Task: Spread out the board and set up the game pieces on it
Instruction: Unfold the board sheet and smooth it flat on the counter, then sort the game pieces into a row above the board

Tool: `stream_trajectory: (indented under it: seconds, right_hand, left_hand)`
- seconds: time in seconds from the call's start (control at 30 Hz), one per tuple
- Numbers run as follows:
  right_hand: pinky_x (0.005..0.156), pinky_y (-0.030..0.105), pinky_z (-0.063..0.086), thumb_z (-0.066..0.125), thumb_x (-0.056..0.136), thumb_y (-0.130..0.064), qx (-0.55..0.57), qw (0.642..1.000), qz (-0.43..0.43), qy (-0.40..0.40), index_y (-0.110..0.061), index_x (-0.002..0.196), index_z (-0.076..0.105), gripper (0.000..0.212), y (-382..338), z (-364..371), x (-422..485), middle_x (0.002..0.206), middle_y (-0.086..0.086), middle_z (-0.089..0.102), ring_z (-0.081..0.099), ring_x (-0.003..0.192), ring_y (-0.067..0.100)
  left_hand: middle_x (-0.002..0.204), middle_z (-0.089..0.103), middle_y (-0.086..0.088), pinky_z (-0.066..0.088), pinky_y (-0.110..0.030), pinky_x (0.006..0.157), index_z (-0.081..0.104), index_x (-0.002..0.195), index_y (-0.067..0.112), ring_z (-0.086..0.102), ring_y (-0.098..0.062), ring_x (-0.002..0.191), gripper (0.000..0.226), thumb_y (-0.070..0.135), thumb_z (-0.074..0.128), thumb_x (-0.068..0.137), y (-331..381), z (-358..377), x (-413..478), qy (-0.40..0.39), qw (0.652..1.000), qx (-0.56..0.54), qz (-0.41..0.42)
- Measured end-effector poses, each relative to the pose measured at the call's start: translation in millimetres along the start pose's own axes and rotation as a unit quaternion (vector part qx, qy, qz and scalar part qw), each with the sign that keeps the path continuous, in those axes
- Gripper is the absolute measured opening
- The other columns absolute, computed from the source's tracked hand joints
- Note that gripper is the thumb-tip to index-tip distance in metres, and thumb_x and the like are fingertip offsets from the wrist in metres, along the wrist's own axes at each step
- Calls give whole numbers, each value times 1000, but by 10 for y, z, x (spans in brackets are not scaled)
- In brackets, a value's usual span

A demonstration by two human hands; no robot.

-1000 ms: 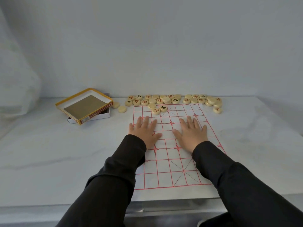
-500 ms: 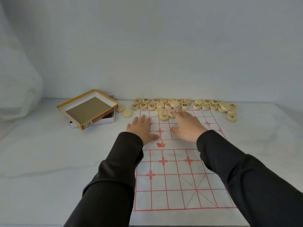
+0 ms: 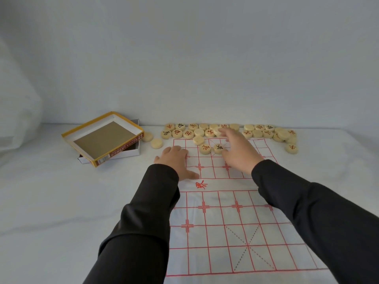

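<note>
Head view: a thin board [image 3: 215, 234] printed with a red grid lies spread on a white worktop [image 3: 61, 201]. The left hand [image 3: 174, 160] lies flat on the board's far left part, fingers straight and pressing it down. The right hand [image 3: 238, 152] reaches past the board's far edge, its fingertips touching one of the round pale pieces [image 3: 188, 133]; I cannot tell whether it pinches that piece or only touches it. Most pieces lie in a loose row just beyond the far edge. Some show red or black characters, others are blank side up, and a few at the right end overlap. Three lie on the board's far squares, just beside the right hand.

Likely risks: the board looks light, so lifting the left hand may let it slide or wrinkle and shift the placed pieces. The right sleeve [image 3: 307, 201] hangs low over the grid and could drag pieces along. The overlapping pieces may slip when one is pulled out. The blank ones need turning before their places are known.

An open box [image 3: 104, 138], its yellow-edged lid tilted over a white tray, lies at the far left. Two blank pieces lie between it and the row. The worktop shows faint grey veins. A plain pale wall [image 3: 184, 58] rises behind it.
</note>
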State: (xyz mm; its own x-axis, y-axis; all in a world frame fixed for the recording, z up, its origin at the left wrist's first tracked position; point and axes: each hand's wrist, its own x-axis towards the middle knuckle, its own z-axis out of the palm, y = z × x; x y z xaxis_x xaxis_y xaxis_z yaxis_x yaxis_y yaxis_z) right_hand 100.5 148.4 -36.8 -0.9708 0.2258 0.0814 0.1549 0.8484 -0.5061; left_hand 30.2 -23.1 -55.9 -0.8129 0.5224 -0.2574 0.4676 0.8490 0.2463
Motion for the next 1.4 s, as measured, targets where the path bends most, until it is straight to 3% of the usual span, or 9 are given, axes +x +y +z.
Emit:
stream_trajectory:
  seconds: [0.13, 0.27, 0.4, 0.5, 0.67, 0.93, 1.17, 1.3, 1.4]
  right_hand:
    - [98, 28, 39, 51, 89, -3, -14, 999, 14, -40, -24, 145, 28, 64, 25, 45, 80, 138, 4, 46, 47, 124, 21]
    - [93, 25, 41, 55, 91, -12, -40, 999, 4, -10, -20, 135, 46, 46, 73, 87, 31, 127, 0, 56, 53, 114, 17]
    - [86, 21, 42, 59, 90, -16, -5, 1000, 13, 4, -21, 134, 47, 46, 101, 148, -95, 118, -2, 59, 54, 104, 13]
    - [88, 21, 42, 60, 89, -16, 18, 999, 17, 22, -20, 132, 49, 45, 129, 177, -189, 119, 0, 60, 55, 106, 13]
    - [92, 24, 40, 59, 90, -19, -57, 998, 7, 17, -19, 122, 60, 32, 142, 119, -304, 122, -1, 59, 53, 111, 15]
    - [92, 33, 42, 52, 92, -16, -147, 974, 120, 124, -9, 124, 56, 32, 671, -329, -497, 123, 9, 55, 52, 111, 25]
    - [87, 33, 45, 49, 90, -1, -57, 961, 208, 171, -6, 120, 50, 31, 945, -470, -394, 123, 12, 51, 56, 105, 28]
    - [95, 32, 43, 53, 88, -2, -83, 965, 106, 224, -5, 125, 49, 37, 622, -362, -226, 130, 10, 44, 49, 116, 25]
    - [108, 33, 31, 50, 92, -9, -145, 976, -37, 157, -9, 133, 46, 41, 228, -239, -86, 142, 10, 37, 36, 131, 24]
  left_hand:
    - [152, 23, -2, 22, -49, 113, 26, 145, 21, 19, -24, 140, 87, 54, 67, 75, 12, -11, -16, -3, 1000, -3, 1]
    - [153, 20, -1, 21, -50, 114, 25, 146, 22, 17, -24, 141, 89, 55, 67, 74, -5, -11, -37, -11, 1000, 1, 6]
    - [154, 18, -2, 22, -49, 113, 20, 147, 23, 16, -25, 141, 91, 55, 66, 75, 6, -19, -74, -31, 999, 19, 3]
    - [153, 19, -3, 23, -49, 113, 20, 147, 24, 16, -26, 141, 90, 54, 66, 76, 50, -22, -121, -34, 999, 23, 2]
    - [156, 11, -4, 13, -53, 114, 20, 147, 26, 4, -28, 144, 83, 54, 61, 80, 194, -15, -185, -21, 999, 47, -3]
    - [156, 11, -4, 14, -51, 114, 20, 147, 24, 5, -27, 144, 72, 51, 51, 88, 844, 120, -183, 21, 993, 51, 103]
    - [157, 5, -4, 17, -51, 114, 9, 149, 22, 5, -27, 144, 85, 48, 59, 85, 865, 211, -141, 19, 998, -13, 50]
    - [156, 8, -4, 20, -50, 114, 9, 149, 18, 8, -27, 143, 92, 48, 64, 81, 587, 196, -170, 13, 1000, -26, 12]
    - [158, 1, -4, 15, -49, 116, 5, 149, 15, 1, -28, 144, 94, 49, 61, 82, 313, 68, -181, 25, 998, -32, -38]
